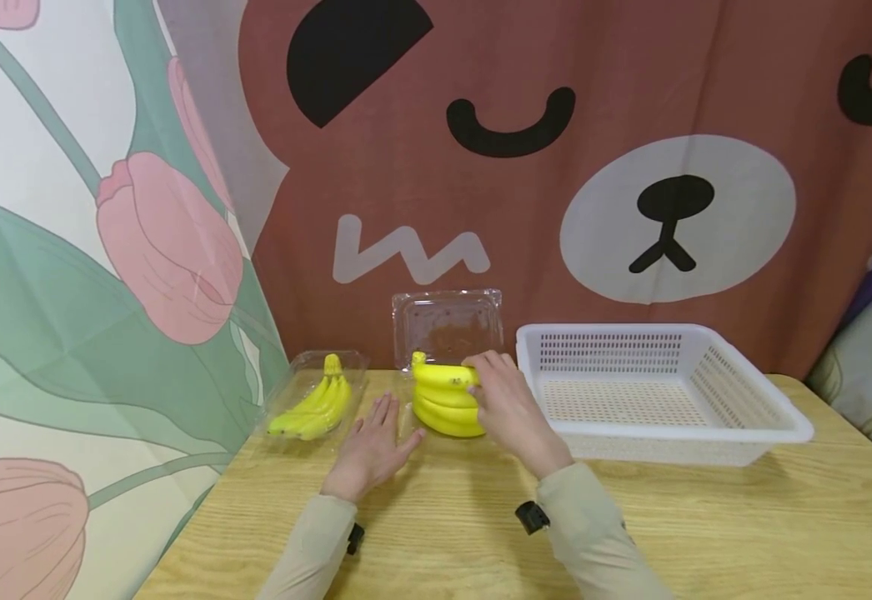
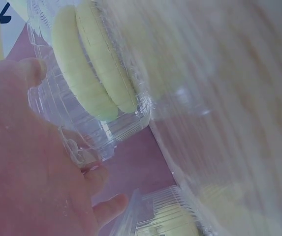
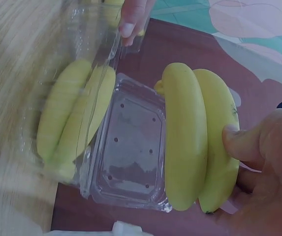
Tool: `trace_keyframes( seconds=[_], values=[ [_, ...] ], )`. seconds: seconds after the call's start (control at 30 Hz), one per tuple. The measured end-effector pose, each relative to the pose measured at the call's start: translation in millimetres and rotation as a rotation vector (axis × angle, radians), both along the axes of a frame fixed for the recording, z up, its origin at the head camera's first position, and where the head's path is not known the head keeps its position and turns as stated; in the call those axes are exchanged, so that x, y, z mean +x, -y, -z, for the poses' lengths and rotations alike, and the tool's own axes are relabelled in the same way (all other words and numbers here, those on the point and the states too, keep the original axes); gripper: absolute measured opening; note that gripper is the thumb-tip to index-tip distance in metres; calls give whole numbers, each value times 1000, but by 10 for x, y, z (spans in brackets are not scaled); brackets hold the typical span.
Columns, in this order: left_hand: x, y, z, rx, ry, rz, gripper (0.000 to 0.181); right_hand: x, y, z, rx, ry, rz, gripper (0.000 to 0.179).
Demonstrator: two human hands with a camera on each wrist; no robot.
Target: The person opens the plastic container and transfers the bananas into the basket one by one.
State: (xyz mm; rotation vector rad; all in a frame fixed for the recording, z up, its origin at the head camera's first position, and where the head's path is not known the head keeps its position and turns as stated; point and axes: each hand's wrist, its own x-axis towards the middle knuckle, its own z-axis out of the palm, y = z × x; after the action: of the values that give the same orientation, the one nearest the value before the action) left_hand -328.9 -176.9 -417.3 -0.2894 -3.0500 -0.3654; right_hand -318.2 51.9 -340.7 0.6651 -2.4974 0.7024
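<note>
A clear hinged plastic box (image 3: 84, 162) stands open on the table with two yellow bananas (image 3: 72, 118) lying inside it. Above the box, my right hand (image 1: 507, 408) grips another pair of bananas (image 3: 185, 137), thumb on the near one and fingers beneath. In the head view these overlap the ones in the box. My left hand (image 1: 376, 454) is at the box's left side, fingers extended and spread, thumb (image 2: 35, 73) at its rim. The box's lid (image 1: 447, 325) stands raised behind, by the curtain.
Left of my left hand, a second clear box (image 1: 357, 367) contains a bunch of bananas (image 1: 316, 408). A white perforated plastic basket (image 1: 669, 442) stands on the right of the wooden table (image 1: 451, 533). A curtain with a bear print (image 1: 526, 217) hangs behind the table.
</note>
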Motion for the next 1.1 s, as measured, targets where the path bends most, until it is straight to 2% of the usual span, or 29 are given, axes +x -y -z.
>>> trace_keyframes(
  seconds=[0.23, 0.57, 0.83, 1.1],
  values=[
    [10, 3, -1, 23, -9, 15, 86, -7, -122, -11, -12, 13, 13, 34],
    [24, 13, 11, 16, -26, 27, 94, -21, -335, -56, -51, 10, 29, 35],
    [49, -3, 16, 11, -22, 24, 92, -31, -516, -46, -64, 41, 70, 34],
    [30, -2, 28, 2, -49, 26, 84, -44, -799, -65, -80, 23, 108, 36]
  ],
)
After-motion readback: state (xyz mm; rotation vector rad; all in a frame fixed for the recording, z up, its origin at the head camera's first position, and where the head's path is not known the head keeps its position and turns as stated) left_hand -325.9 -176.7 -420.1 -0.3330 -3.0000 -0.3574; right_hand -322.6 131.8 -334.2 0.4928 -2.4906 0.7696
